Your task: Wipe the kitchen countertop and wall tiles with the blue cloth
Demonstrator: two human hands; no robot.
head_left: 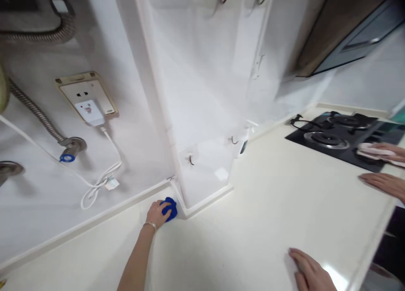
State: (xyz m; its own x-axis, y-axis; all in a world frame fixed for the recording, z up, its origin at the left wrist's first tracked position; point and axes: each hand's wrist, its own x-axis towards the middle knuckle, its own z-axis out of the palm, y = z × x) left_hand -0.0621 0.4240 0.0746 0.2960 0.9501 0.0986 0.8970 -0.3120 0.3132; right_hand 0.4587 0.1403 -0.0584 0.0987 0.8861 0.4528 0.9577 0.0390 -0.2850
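1. at seven o'clock from the middle of the view, the left hand (157, 213) presses a crumpled blue cloth (171, 209) onto the worktop (253, 206); its fingers are curled around the cloth, grasping it. a bracelet (151, 225) circles the wrist.
2. the blue cloth sits in the inner corner where the worktop meets the wall, just beside the raised edging at the foot of a white pillar (202, 92), which rises from the cloth's one o'clock.
3. between four and five o'clock, the right hand (311, 270) is low over the pale worktop, palm down, its fingers released and gently bent. it is well apart from the cloth, and the lower edge of the view cuts it off.
4. near three o'clock is a black cooktop (356, 134). there a co-worker's hand (392, 149) holds a pale cloth (373, 150) against it, and the co-worker's other hand (384, 184) lies just below, over the worktop by the cooktop's edge.
5. between nine and ten o'clock, a white plug (90, 112) sits in a wall socket (95, 88), its cord looped beneath; a blue-capped valve (67, 157) is at the plug's seven o'clock.
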